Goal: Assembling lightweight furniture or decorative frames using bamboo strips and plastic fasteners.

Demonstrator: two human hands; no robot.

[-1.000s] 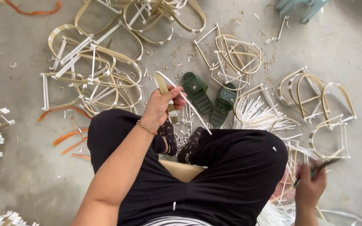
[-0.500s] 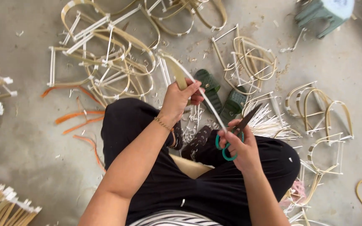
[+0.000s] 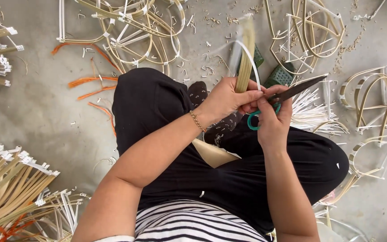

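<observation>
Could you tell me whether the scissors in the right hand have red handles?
No, the scissors held in the right hand have green handle loops and dark blades.

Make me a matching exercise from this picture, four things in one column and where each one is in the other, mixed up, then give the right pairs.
Things:
1. scissors
2. bamboo strip
3. bracelet
4. bundle of sticks

Places:
A. on the left wrist
B. on the floor at lower left
C. in the right hand
D. pinched in the left hand

Pairs: 1-C, 2-D, 3-A, 4-B
</observation>
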